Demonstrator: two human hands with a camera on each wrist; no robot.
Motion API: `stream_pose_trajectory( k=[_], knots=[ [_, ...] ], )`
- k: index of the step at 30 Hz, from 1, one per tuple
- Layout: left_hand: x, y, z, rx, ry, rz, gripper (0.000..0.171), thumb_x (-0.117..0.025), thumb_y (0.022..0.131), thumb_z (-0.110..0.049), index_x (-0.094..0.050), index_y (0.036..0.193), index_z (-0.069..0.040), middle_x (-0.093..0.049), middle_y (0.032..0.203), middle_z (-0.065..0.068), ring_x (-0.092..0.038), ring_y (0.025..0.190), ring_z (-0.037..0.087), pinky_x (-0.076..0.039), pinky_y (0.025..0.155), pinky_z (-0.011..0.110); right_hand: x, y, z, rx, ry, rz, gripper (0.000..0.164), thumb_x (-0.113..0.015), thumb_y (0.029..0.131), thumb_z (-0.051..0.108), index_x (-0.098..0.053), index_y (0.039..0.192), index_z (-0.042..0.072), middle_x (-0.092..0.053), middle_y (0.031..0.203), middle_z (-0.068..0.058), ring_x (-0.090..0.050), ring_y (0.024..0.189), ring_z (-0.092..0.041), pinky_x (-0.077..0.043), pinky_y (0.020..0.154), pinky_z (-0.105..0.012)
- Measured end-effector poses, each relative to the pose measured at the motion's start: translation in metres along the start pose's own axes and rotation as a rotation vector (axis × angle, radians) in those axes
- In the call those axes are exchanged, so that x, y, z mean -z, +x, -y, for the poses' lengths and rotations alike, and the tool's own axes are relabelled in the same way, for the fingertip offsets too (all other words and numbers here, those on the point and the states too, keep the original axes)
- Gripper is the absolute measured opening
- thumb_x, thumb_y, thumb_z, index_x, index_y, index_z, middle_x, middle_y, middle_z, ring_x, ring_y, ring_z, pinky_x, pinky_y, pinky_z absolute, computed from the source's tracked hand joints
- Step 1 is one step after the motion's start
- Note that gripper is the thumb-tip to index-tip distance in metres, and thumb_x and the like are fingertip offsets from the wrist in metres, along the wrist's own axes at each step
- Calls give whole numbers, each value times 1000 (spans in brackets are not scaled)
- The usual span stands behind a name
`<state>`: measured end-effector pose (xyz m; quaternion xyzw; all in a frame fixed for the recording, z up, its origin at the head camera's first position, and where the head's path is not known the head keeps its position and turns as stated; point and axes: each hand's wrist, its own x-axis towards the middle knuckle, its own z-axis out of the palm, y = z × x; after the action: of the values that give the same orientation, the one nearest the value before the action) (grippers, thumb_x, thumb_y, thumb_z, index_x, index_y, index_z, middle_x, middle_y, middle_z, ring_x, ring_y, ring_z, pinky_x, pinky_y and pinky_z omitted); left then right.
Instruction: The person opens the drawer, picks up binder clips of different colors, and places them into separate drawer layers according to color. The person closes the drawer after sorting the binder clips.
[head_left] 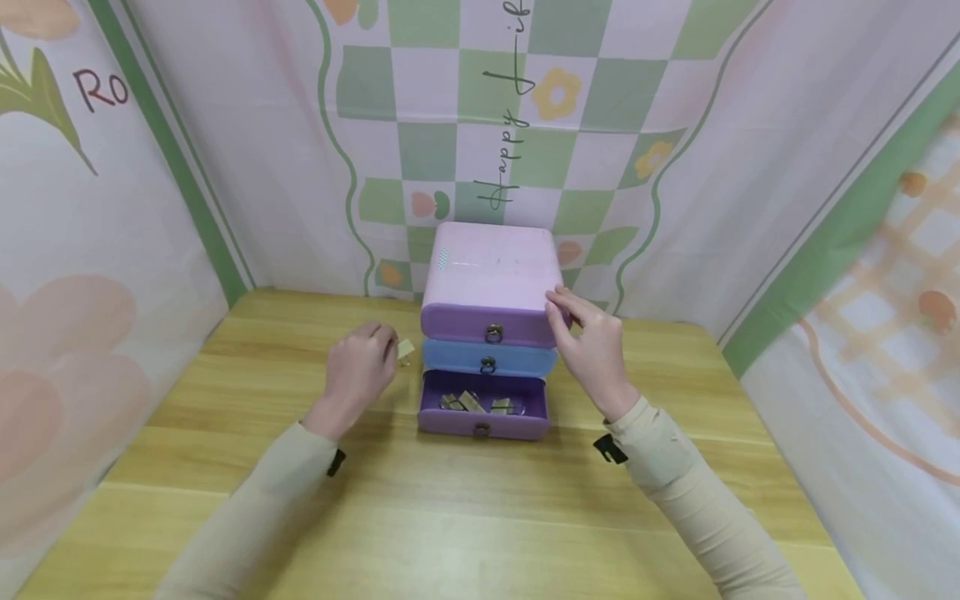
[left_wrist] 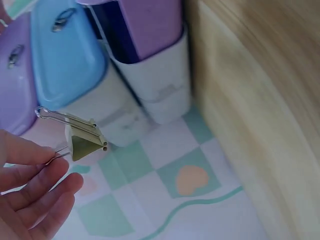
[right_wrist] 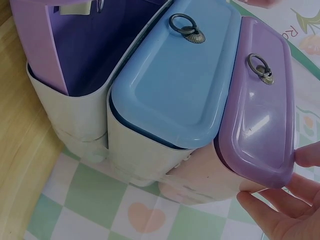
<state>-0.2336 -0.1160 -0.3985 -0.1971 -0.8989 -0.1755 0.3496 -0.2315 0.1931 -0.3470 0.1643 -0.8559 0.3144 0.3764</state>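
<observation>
A small chest of drawers with a pink top stands at the back middle of a wooden table. Its bottom purple drawer is pulled out, with several gold binder clips lying inside. Left of the chest, my left hand pinches the wire handle of one gold binder clip between thumb and fingertips. The clip's other wire handle sticks out free. My right hand holds the chest by its upper right front corner, fingertips around the edge of the top purple drawer.
The middle blue drawer is pushed in and, like the others, has a metal ring pull. Behind the chest hangs a checkered cloth. The wooden table stretches in front of the chest.
</observation>
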Motion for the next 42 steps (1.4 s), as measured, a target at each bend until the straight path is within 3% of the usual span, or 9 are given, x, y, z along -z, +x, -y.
stream_pose_trajectory(
  k=[7,12,16,23,30,42],
  knots=[
    [13,0,-19,-58,-34,-35,6,-63,81,-5,-68,77,-3,-64,71,7,-58,57,20,-50,47,29,1,0,1,4,0,-5,23,-63,90,17,-72,104,1,-69,111,-17,-67,104,-29,-57,83,-35],
    [14,1,-32,-108,-60,-51,4,-66,80,-5,-68,80,-2,-62,71,7,-57,59,18,-50,50,28,1,1,0,2,-3,-4,24,-63,90,18,-72,105,1,-69,111,-16,-66,104,-29,-57,83,-35],
    [10,-2,-43,-153,-78,-20,6,-68,79,-5,-69,84,-2,-65,76,8,-60,64,19,-54,56,27,1,0,0,5,-1,-4,24,-63,90,17,-72,105,0,-69,111,-17,-67,104,-29,-57,83,-35],
    [-6,-6,-62,-217,-128,31,3,-66,79,-5,-67,82,-4,-63,77,5,-58,67,17,-53,60,25,1,0,1,6,9,-2,24,-63,91,17,-71,105,0,-68,111,-18,-66,104,-30,-57,83,-36],
    [-24,-9,-74,-281,-95,34,4,-70,79,-9,-69,82,-8,-63,75,1,-57,66,14,-51,58,22,0,-2,0,0,11,3,25,-63,91,19,-71,105,1,-68,112,-17,-67,104,-29,-57,83,-35],
    [-51,-11,-84,-311,-76,57,6,-65,84,-10,-69,79,-10,-64,70,-1,-55,60,11,-48,54,20,1,0,2,-8,16,0,24,-63,90,18,-71,105,0,-68,112,-17,-66,104,-29,-57,83,-34]
  ],
)
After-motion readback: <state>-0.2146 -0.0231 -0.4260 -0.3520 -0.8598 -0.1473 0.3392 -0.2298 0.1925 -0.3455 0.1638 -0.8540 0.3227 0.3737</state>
